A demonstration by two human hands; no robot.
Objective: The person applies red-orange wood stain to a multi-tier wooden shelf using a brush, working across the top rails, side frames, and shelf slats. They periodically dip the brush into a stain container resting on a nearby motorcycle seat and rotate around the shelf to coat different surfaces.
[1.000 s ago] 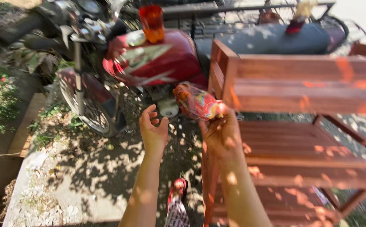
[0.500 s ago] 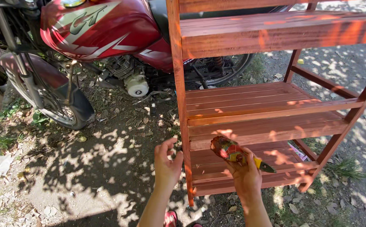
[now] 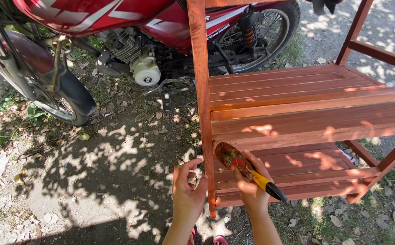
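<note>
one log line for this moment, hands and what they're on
left hand: open, by front post | right hand: holds brush at lower shelf | wooden rack | red motorcycle behind

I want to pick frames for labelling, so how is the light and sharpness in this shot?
Head view: hard sunlight through leaves, throwing dappled shadow over the ground and bright spots on the wooden rack; the left hand and right hand with its stained brush are sharp, with no motion blur; the red motorcycle is cropped at the top edge.
</note>
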